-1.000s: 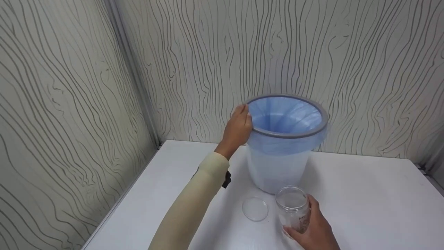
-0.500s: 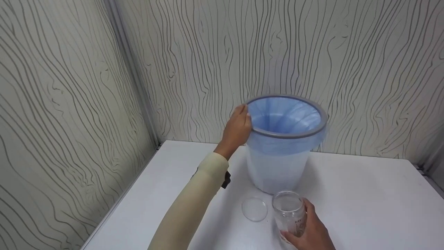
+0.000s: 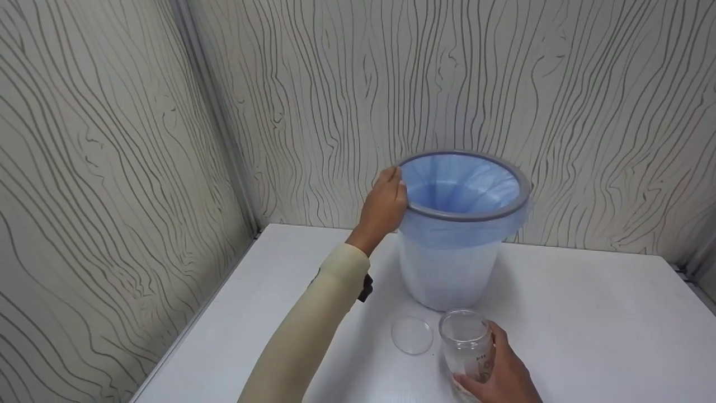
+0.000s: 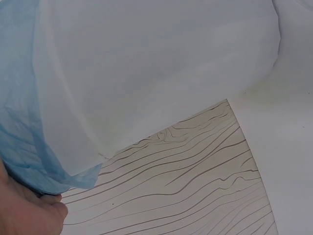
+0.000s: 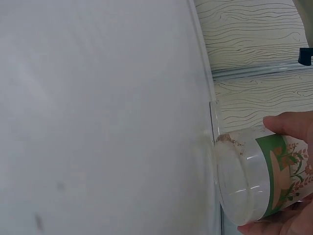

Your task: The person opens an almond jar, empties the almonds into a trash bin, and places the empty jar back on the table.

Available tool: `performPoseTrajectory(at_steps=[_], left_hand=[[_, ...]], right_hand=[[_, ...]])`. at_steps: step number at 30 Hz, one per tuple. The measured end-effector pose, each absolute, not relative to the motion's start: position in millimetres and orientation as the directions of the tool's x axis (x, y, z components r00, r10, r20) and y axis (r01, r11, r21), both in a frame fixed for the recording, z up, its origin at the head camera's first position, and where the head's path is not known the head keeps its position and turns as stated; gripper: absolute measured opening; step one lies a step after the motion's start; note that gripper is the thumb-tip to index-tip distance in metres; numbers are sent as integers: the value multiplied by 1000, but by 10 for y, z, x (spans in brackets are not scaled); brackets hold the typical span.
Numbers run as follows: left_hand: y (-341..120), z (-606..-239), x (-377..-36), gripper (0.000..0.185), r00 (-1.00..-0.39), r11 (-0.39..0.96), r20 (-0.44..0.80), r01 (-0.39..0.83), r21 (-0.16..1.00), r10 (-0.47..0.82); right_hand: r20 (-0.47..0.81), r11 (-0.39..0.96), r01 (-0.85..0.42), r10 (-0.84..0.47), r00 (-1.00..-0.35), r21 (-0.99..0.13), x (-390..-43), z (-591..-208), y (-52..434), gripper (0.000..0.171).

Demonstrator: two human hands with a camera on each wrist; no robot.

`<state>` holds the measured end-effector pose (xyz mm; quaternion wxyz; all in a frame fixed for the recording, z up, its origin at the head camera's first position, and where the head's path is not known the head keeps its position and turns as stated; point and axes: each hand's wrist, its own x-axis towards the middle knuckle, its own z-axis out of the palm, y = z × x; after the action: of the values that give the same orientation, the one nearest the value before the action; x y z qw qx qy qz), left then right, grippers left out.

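A white bin (image 3: 450, 274) lined with a blue plastic bag (image 3: 464, 234) stands upright on the table. My left hand (image 3: 385, 202) grips the left side of its grey rim; the left wrist view shows the fingers (image 4: 32, 208) pressed on the bag's folded edge. In front of the bin, my right hand (image 3: 503, 370) holds a clear jar (image 3: 463, 342), mouth up and uncovered. A green and orange print (image 5: 283, 169) and brown specks on the jar show in the right wrist view. To the jar's left, a clear round lid (image 3: 412, 336) lies flat on the table.
The white table (image 3: 587, 313) ends against a wood-grain patterned wall (image 3: 335, 112) close behind the bin. A second patterned wall (image 3: 112, 196) runs along the left side. My left sleeve (image 3: 313, 324) crosses the table's near part.
The jar, with my right hand round it, has shifted slightly left and nearer to me, mostly in the first half second. My left hand keeps its place on the rim.
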<state>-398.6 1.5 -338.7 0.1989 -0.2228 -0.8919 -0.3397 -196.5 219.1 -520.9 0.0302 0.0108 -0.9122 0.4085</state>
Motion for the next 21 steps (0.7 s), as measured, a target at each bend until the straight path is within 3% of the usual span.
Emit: performPoseTrajectory(at_steps=[8,21], left_hand=[[29,-3389,-3995,53,-825,672,503,526,521,256],[21,-3357,-3959,53,-830,679,490,523,515,268]], right_hand=[[45,660,-29,8,-999,-751,-1971,-5214,2211,127],[126,625,-103,-8,-992,-774,-1970,-5255,2264,130]])
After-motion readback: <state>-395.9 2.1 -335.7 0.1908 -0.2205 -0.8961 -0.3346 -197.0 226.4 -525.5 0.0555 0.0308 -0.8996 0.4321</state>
